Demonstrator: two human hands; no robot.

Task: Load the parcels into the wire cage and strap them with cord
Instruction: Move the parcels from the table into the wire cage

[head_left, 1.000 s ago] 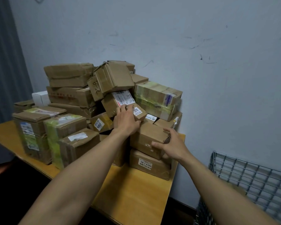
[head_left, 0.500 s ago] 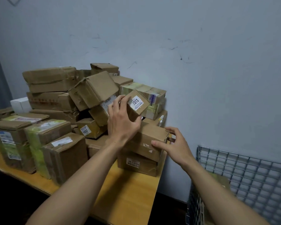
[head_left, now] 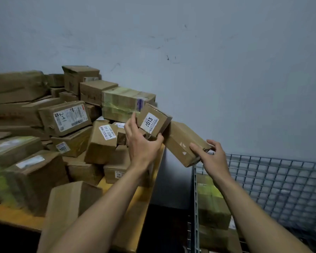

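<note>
Above the table (head_left: 148, 194) edge, our left hand (head_left: 142, 145) grips the small parcel (head_left: 154, 123) labelled 2013. Our right hand (head_left: 212, 157) clamps the tilted plain parcel (head_left: 182, 141) beside it, at the top corner of the wire cage (head_left: 263, 179).

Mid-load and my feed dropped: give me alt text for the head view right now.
The left hand grips a small carton labelled 2013 and the right hand holds a larger plain carton, tilted, above a corner of the wire cage. Inside the cage lie taped parcels; many more cartons are piled on the wooden table at left.
</note>
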